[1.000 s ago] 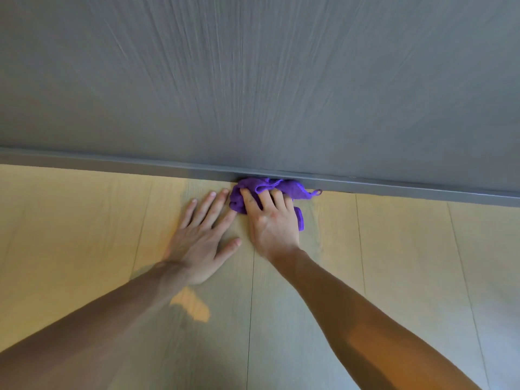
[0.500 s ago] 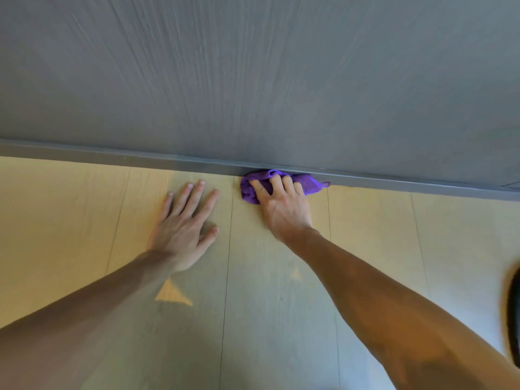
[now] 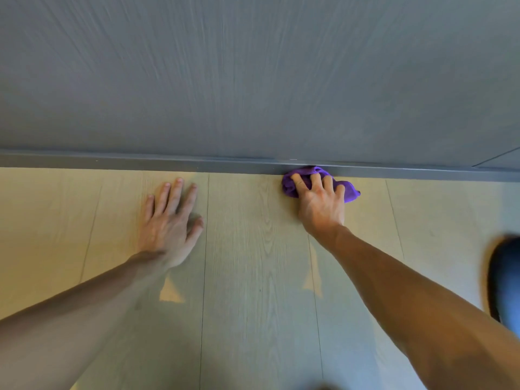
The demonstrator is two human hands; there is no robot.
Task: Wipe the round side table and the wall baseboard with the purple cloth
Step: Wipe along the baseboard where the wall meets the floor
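R hand point(image 3: 320, 205) presses the bunched purple cloth point(image 3: 349, 191) against the grey baseboard point(image 3: 140, 162), fingers spread over it. L hand point(image 3: 168, 220) lies flat & empty on the wood floor point(image 3: 253, 277). Cloth looks soft, light, prob. slides easily; best held w/ the palm on top.

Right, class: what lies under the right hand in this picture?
Under the right hand lies a bunched purple cloth, pressed against the grey baseboard, on the wooden floor. The cloth's middle and the floor beneath it are covered.

head view: worn on head, looks forward and down, close over floor point(image 3: 253, 277)
faces: baseboard point(image 3: 140, 163) and grey wall point(image 3: 253, 80)
shared views: single camera only
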